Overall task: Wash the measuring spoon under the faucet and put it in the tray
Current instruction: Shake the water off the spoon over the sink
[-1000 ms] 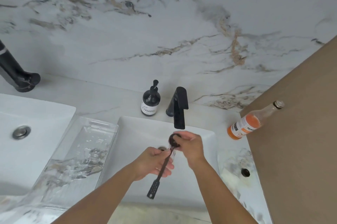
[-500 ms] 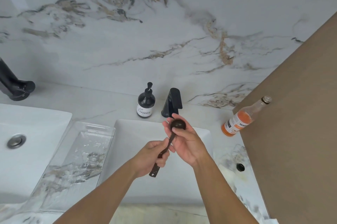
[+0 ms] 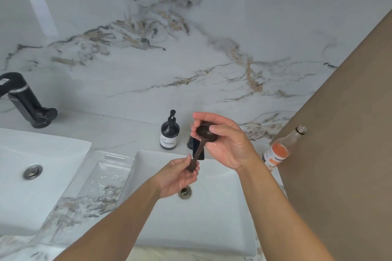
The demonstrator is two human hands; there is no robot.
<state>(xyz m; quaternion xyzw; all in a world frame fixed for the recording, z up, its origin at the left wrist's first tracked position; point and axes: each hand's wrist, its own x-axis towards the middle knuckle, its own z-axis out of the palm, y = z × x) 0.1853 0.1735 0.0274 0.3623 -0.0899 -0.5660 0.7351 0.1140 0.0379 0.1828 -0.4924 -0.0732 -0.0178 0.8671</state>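
Raised, both hands' fingers grip the measuring spoon (image 3: pixel 202 139), hiding the faucet (image 3: pixel 196 147) beside the soap bottle (image 3: pixel 169 134).

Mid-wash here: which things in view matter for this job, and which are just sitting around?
In the job: measuring spoon, right hand cupping its bowl, left hand on its handle, faucet, sink, clear tray.

Lying about: soap dispenser, orange bottle, second faucet, second sink.

Faucet (image 3: pixel 198 151) mostly hidden behind hands, second faucet (image 3: pixel 23 99) cut off at left edge
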